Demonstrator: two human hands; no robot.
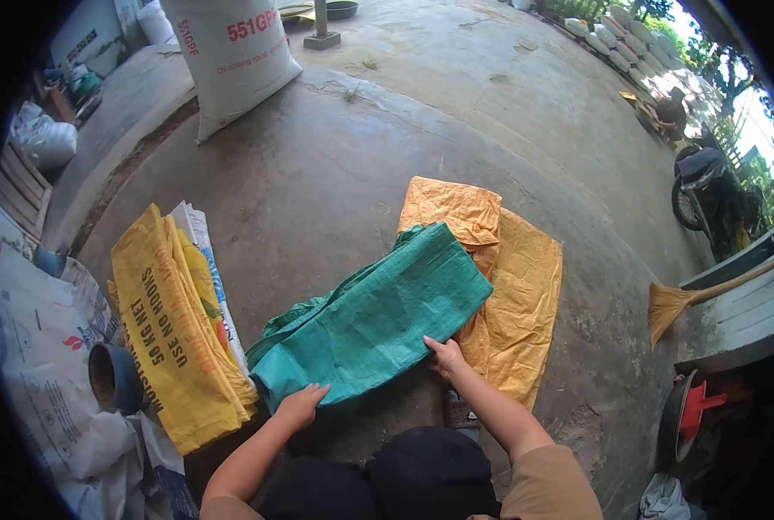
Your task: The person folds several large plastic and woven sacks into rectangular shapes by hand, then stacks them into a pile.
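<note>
A folded green woven sack (374, 316) lies across the middle, its right end over folded orange sacks (525, 303). My left hand (302, 407) grips its lower edge near the left end, fingers closed on the fabric. Farther right, my right hand (445, 357) pinches the same lower edge. To the left lies a stack of folded yellow sacks (166, 321) with black print, and a white folded sack (198, 234) shows behind it.
A full white sack (231, 56) stands at the upper left. At the left are white printed sacks (35, 347) and a blue-grey pot (115, 377). A broom (673, 303), a motorbike (708, 191) and piled sacks (630, 43) are on the right.
</note>
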